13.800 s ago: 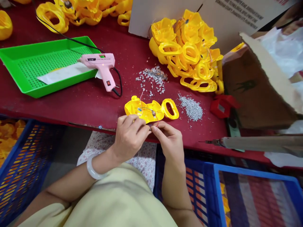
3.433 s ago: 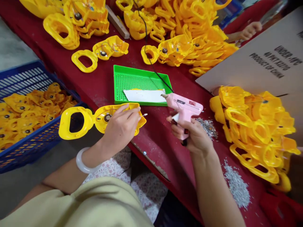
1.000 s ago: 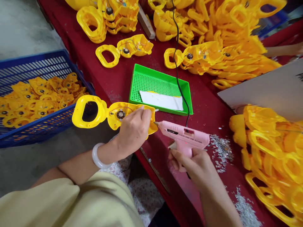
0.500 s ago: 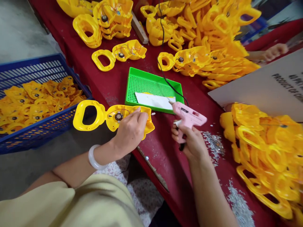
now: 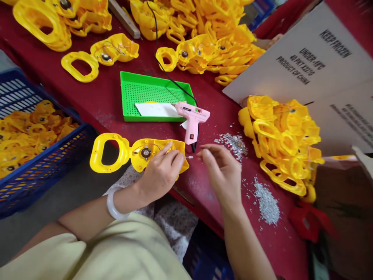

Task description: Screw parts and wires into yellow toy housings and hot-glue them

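While the left hand [image 5: 159, 175] lies across a yellow plastic casing [image 5: 157, 149], its fingers [image 5: 175, 161] clamped down on the shell, the right hand [image 5: 221, 171] stays just beside it, its fingers [image 5: 208, 153] loosely curled around nothing visible. The casing juts past the front edge of the dark red counter [image 5: 96, 112], above a grey floor [image 5: 55, 194]. On the counter are one pink glue gun [image 5: 190, 116], one green perforated tray [image 5: 154, 79], and two heaps of silver glitter [image 5: 233, 144] [image 5: 266, 206]. Three large piles of yellow casings [image 5: 282, 144] crowd the back and right edges. One blue crate [image 5: 52, 153] of yellow parts sits beyond the left edge. A tiny silver pin [image 5: 189, 157] between the hands is hard to make out, and the left fingers hide part of the casing.
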`<state>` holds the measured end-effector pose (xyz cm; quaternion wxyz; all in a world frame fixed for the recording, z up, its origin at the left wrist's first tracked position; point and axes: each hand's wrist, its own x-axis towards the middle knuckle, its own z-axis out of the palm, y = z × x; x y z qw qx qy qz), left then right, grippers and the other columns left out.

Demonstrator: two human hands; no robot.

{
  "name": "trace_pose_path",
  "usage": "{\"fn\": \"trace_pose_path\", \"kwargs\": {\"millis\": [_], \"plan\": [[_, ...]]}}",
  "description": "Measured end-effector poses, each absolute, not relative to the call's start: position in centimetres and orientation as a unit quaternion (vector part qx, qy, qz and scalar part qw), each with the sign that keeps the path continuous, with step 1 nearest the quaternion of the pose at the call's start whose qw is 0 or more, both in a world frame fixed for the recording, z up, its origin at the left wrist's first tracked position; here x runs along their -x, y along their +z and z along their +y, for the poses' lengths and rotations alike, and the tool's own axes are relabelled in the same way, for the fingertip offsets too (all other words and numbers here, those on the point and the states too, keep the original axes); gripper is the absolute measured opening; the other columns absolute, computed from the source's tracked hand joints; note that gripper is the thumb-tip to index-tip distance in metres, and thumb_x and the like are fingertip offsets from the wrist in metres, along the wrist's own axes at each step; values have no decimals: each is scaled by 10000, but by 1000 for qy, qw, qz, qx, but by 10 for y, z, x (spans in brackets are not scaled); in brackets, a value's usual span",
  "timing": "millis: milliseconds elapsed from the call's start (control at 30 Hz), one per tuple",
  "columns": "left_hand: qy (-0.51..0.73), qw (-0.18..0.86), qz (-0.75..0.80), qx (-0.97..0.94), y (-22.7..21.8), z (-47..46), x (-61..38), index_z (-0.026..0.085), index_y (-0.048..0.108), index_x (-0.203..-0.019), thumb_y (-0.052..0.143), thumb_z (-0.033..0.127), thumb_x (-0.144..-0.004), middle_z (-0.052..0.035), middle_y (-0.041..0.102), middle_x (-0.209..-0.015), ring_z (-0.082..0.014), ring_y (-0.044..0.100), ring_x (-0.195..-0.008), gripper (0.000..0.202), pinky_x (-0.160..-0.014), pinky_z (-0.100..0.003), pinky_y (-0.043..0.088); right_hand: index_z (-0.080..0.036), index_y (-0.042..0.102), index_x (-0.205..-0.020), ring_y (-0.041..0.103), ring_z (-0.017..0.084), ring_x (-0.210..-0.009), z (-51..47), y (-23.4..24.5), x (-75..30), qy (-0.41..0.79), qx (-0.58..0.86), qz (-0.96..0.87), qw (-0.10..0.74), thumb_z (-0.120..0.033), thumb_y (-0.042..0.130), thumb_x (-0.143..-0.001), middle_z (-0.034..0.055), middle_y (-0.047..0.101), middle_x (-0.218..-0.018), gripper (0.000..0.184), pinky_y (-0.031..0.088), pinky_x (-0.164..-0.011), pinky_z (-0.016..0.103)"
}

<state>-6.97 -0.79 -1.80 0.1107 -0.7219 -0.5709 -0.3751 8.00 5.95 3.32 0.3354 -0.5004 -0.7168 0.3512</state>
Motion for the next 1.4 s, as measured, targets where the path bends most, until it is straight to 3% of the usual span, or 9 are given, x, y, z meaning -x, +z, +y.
{"fn": "trace_pose_path", "kwargs": {"millis": [233, 400, 600, 900, 1400], "plan": [[-411, 68, -553, 721, -18, -11, 71, 116, 595, -949, 424, 96, -947, -89, 698, -929, -191, 685, -944, 172, -987, -407, 560, -207, 657, -804, 586, 102, -690, 39, 20, -76, 523, 476, -622, 336, -344, 715, -780, -18, 654, -747, 151, 477, -667, 235], [-466, -36, -559, 685, -12, -14, 73, 140, 591, -921, 468, 141, -953, -86, 692, -994, -178, 660, -995, 127, -936, -375, 570, -200, 653, -814, 549, 104, -670, 45, 3, -83, 547, 475, -594, 349, -374, 716, -770, -20, 619, -714, 190, 467, -656, 246], [-442, -71, -583, 678, -13, -13, 73, 123, 617, -927, 476, 145, -949, -119, 656, -1050, -204, 638, -1053, 145, -909, -379, 562, -209, 659, -824, 528, 97, -661, 45, -15, -84, 572, 465, -569, 364, -373, 722, -768, -20, 627, -742, 184, 457, -657, 242], [-446, -24, -597, 666, -14, -9, 71, 120, 605, -878, 508, 111, -922, -88, 653, -950, -185, 658, -914, 107, -800, -324, 570, -204, 666, -798, 516, 90, -625, 46, -16, -81, 584, 475, -555, 354, -370, 742, -749, -24, 634, -726, 189, 438, -621, 234], [-427, 2, -599, 677, -17, -8, 70, 111, 604, -845, 492, 111, -935, -101, 656, -944, -185, 662, -899, 144, -773, -311, 578, -198, 658, -763, 523, 91, -600, 51, -12, -80, 599, 488, -547, 322, -373, 751, -714, -8, 655, -737, 205, 449, -577, 237]]}}
